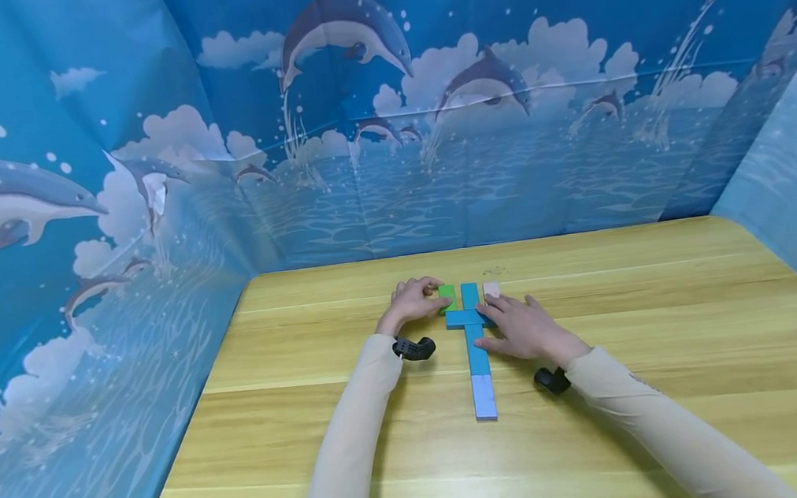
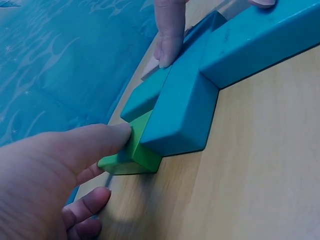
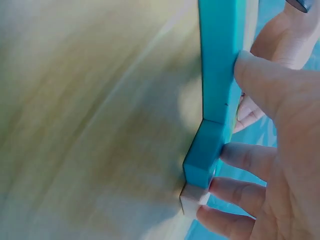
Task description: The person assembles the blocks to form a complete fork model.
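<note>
My left hand (image 1: 413, 301) pinches a green block (image 1: 448, 296) between thumb and forefinger, at the left of an upright blue block (image 1: 470, 296). In the left wrist view, the green block (image 2: 142, 150) sits against the blue crosspiece block (image 2: 177, 112). My right hand (image 1: 526, 329) lies over the right side of the layout with fingers spread. One fingertip presses the crosspiece's right end, another finger reaches a pale pink block (image 1: 491, 289), and the thumb touches the long blue block (image 1: 477, 353) below. The right wrist view shows these fingertips along the blocks' edges.
A lavender block (image 1: 484, 398) continues the column toward me. Everything lies flat on a wood-grain table (image 1: 639, 402). Blue dolphin-print sheeting (image 1: 380, 203) hangs behind the table's far edge and along both sides. A black wrist device (image 1: 414, 349) sits on each wrist.
</note>
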`<move>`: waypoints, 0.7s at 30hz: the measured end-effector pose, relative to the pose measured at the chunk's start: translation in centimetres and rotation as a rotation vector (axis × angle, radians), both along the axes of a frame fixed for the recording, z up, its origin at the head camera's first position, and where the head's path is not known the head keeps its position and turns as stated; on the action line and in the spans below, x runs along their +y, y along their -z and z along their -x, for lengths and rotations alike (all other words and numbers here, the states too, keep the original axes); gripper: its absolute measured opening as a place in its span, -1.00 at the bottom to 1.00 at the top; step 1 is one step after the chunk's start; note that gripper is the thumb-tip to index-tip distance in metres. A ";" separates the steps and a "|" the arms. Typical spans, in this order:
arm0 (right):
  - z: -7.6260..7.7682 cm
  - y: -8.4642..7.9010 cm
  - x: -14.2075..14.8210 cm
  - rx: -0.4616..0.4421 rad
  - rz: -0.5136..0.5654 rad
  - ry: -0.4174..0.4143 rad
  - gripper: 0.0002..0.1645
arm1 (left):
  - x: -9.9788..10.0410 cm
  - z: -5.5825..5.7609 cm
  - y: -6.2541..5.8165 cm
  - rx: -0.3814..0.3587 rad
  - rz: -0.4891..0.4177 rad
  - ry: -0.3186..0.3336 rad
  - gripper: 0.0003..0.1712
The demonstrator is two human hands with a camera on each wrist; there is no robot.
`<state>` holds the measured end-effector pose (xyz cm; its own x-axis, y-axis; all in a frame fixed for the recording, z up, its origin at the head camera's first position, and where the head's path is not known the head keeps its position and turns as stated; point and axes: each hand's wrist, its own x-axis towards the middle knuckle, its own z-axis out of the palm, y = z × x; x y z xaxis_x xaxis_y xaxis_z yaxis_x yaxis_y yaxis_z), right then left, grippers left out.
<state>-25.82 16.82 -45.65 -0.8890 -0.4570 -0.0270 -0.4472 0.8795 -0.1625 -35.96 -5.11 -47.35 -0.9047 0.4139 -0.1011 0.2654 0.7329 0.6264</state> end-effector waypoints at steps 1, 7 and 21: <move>0.1 -0.1 0.0 -0.007 0.003 0.003 -0.09 | 0.0 0.0 0.0 0.001 -0.003 0.000 -0.44; 0.4 -0.3 0.1 -0.027 0.031 0.008 -0.08 | 0.0 -0.1 0.0 -0.001 -0.021 0.002 -0.43; 0.3 -0.2 1.3 0.107 0.206 0.038 -0.21 | -0.8 -1.0 0.0 -0.017 -0.292 -0.118 -0.37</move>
<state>-26.16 18.15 -45.45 -0.8987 -0.4089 0.1585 -0.4383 0.8495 -0.2938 -34.92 -5.88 -47.40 -0.9473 0.3202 -0.0085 0.1773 0.5461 0.8188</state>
